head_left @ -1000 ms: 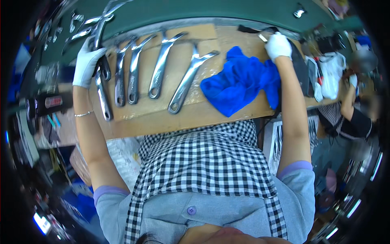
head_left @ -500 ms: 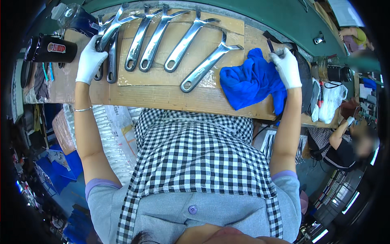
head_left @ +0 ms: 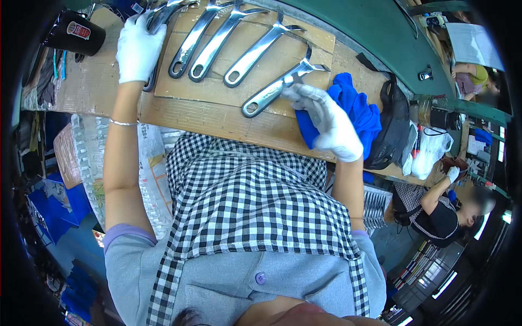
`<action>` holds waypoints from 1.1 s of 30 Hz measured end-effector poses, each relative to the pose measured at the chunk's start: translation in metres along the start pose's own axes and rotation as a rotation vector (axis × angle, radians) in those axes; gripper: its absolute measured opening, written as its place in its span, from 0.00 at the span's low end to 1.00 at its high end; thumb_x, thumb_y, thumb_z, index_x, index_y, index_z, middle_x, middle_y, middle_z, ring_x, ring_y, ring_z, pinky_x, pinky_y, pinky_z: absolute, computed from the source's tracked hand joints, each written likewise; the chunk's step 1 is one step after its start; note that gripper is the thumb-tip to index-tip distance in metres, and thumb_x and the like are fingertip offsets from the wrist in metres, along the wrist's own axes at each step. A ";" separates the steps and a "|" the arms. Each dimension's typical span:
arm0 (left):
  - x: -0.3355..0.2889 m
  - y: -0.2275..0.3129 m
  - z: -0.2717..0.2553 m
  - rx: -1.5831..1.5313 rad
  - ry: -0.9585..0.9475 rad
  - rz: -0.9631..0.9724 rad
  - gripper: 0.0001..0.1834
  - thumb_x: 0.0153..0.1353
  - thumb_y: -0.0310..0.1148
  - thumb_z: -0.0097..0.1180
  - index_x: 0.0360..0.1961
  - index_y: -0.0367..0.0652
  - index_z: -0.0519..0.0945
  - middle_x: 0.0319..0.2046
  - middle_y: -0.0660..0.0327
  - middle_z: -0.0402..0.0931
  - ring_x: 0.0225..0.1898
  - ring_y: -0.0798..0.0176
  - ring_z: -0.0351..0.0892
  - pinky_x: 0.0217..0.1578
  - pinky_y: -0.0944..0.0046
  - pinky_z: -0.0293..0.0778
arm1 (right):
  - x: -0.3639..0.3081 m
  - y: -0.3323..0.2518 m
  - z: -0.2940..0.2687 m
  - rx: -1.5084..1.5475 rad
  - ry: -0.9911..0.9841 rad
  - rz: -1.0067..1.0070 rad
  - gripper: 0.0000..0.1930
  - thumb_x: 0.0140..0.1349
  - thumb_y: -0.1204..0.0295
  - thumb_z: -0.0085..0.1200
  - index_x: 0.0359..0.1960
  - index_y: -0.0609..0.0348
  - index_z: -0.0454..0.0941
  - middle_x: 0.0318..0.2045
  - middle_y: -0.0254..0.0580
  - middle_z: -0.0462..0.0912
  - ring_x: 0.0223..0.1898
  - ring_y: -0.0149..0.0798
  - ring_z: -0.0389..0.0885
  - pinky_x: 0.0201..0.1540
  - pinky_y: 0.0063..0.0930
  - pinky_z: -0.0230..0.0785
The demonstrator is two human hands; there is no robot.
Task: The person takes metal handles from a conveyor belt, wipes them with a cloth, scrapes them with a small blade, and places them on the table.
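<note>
My left hand (head_left: 140,51), in a white glove, is at the far left of the cardboard-covered bench. Its fingers are closed around a shiny metal handle with a forked end (head_left: 163,15), most of which the glove hides. Over the near edge of a crumpled blue cloth (head_left: 356,103) hovers my gloved right hand (head_left: 329,122), fingers stretched to the left and apparently holding nothing. Its fingertips come close to the rightmost forked metal handle (head_left: 266,98). Several more such handles (head_left: 239,62), each with a hanging hole at its near end, lie slanted in a row between my hands.
A black mug (head_left: 73,33) stands at the far left. Right of the cloth are a black mesh bag (head_left: 389,127) and a white plastic bag (head_left: 429,155). A green machine frame (head_left: 375,43) borders the bench's far side. Another person (head_left: 435,212) works farther right.
My right hand has left the cloth's far right side and moved left and nearer. My left hand has shifted slightly away from me, still at the handles. The whole view has shifted slightly.
</note>
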State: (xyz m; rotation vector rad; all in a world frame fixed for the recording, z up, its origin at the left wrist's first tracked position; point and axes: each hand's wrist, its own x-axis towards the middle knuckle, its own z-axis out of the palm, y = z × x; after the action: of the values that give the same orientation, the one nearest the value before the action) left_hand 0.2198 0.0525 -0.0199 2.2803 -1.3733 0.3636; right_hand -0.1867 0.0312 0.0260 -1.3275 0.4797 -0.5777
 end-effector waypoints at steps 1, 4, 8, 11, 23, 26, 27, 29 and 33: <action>-0.005 0.008 -0.006 0.012 0.131 0.102 0.23 0.62 0.44 0.62 0.53 0.39 0.82 0.55 0.50 0.78 0.54 0.45 0.78 0.57 0.51 0.72 | -0.001 0.002 0.002 -0.181 0.052 0.078 0.36 0.48 0.70 0.74 0.61 0.63 0.73 0.57 0.47 0.80 0.60 0.42 0.77 0.65 0.36 0.66; -0.033 0.041 -0.017 -0.454 0.153 0.325 0.17 0.59 0.36 0.64 0.50 0.45 0.83 0.47 0.54 0.80 0.48 0.50 0.80 0.51 0.52 0.76 | -0.012 0.015 0.019 -0.382 0.311 0.145 0.14 0.55 0.72 0.70 0.41 0.61 0.79 0.35 0.32 0.82 0.37 0.27 0.78 0.44 0.23 0.72; -0.107 0.099 -0.032 -0.682 -0.326 0.303 0.19 0.57 0.32 0.66 0.51 0.41 0.83 0.40 0.55 0.79 0.44 0.53 0.81 0.48 0.57 0.76 | -0.014 0.031 0.026 -0.349 0.345 0.118 0.11 0.64 0.71 0.63 0.44 0.64 0.80 0.33 0.34 0.83 0.34 0.28 0.78 0.42 0.22 0.72; -0.136 0.119 -0.029 -0.641 -0.486 0.264 0.30 0.51 0.41 0.72 0.56 0.45 0.80 0.41 0.56 0.78 0.44 0.51 0.80 0.48 0.54 0.76 | -0.008 0.034 0.038 -0.358 0.366 -0.004 0.16 0.67 0.74 0.58 0.56 0.66 0.80 0.34 0.41 0.85 0.34 0.32 0.82 0.42 0.27 0.74; -0.150 0.128 -0.019 -0.491 -0.330 0.383 0.32 0.47 0.44 0.72 0.54 0.45 0.82 0.36 0.58 0.76 0.40 0.54 0.77 0.42 0.54 0.71 | 0.000 0.054 0.049 -0.915 0.389 -0.331 0.13 0.50 0.77 0.70 0.37 0.59 0.81 0.34 0.42 0.85 0.39 0.48 0.83 0.44 0.36 0.74; -0.150 0.128 -0.020 -0.488 -0.344 0.378 0.31 0.48 0.44 0.72 0.54 0.45 0.82 0.36 0.58 0.76 0.40 0.54 0.77 0.41 0.54 0.72 | 0.001 0.058 0.052 -0.906 0.483 -0.318 0.11 0.52 0.79 0.68 0.38 0.60 0.82 0.36 0.43 0.86 0.40 0.47 0.83 0.44 0.36 0.74; -0.151 0.128 -0.019 -0.490 -0.345 0.377 0.31 0.48 0.44 0.72 0.54 0.45 0.82 0.36 0.58 0.76 0.40 0.54 0.77 0.41 0.54 0.72 | 0.001 0.059 0.051 -0.908 0.477 -0.326 0.11 0.53 0.79 0.67 0.39 0.61 0.82 0.37 0.44 0.86 0.40 0.47 0.83 0.44 0.36 0.74; -0.151 0.128 -0.018 -0.489 -0.338 0.381 0.31 0.49 0.45 0.71 0.54 0.44 0.82 0.35 0.58 0.76 0.40 0.54 0.77 0.41 0.54 0.72 | 0.000 0.060 0.051 -0.907 0.470 -0.332 0.11 0.54 0.80 0.66 0.39 0.61 0.82 0.37 0.44 0.86 0.40 0.47 0.84 0.45 0.35 0.74; -0.151 0.128 -0.019 -0.491 -0.333 0.382 0.30 0.49 0.45 0.71 0.53 0.44 0.82 0.35 0.58 0.76 0.40 0.54 0.77 0.41 0.54 0.72 | 0.000 0.061 0.051 -0.876 0.506 -0.276 0.11 0.54 0.80 0.66 0.39 0.61 0.82 0.37 0.44 0.86 0.40 0.47 0.84 0.44 0.35 0.74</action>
State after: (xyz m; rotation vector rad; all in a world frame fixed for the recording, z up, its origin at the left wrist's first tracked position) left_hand 0.0357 0.1256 -0.0396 1.7221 -1.8285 -0.2350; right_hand -0.1477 0.0786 -0.0251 -2.1063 1.0493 -1.0047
